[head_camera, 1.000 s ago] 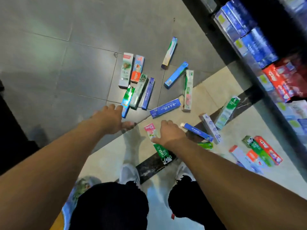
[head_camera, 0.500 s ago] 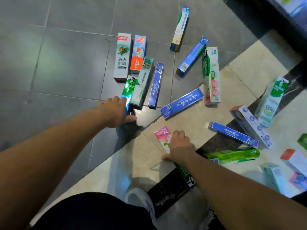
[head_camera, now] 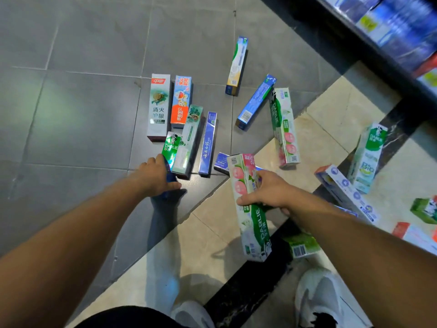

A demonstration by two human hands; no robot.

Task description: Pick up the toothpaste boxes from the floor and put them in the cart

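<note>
Toothpaste boxes of coloured cardboard [head_camera: 158,107] were scattered on the grey tiled floor [head_camera: 78,110]. A pink-and-green Darlie box [head_camera: 248,207] was gripped aloft by the right hand [head_camera: 267,192]; a green-and-blue Darlie box [head_camera: 170,150] was grasped by the left hand [head_camera: 153,176] at floor level.

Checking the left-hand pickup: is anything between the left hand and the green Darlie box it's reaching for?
Nothing visible. The left hand already grips the near end of the green Darlie box, which lies against a pale green box.

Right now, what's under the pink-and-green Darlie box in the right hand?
The right hand holds the Darlie box lifted. Under its upper end lies a dark blue box, mostly covered. Beneath its lower end, tan and black floor shows.
</note>
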